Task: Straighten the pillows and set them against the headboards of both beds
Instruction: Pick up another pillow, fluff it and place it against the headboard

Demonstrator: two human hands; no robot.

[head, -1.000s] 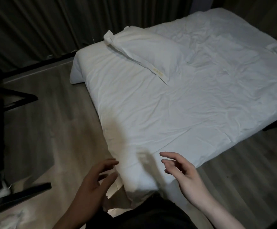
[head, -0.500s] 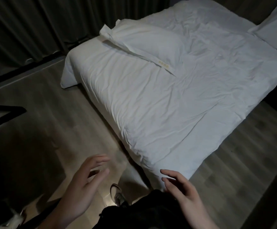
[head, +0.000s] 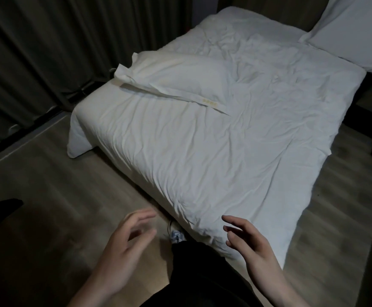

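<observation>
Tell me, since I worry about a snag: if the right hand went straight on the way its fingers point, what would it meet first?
Probably the white duvet: the right hand points up-left over the bed's near corner, holding nothing. The pillow lies farther along. Depth is unclear.

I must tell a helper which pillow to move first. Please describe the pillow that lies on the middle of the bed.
Find the white rumpled bed beside the dark curtains. On its curtain side lies a plump white fabric pillow, askew. Unlike the other white pillow at the far corner, it has a loose flap with yellow lettering.
</observation>
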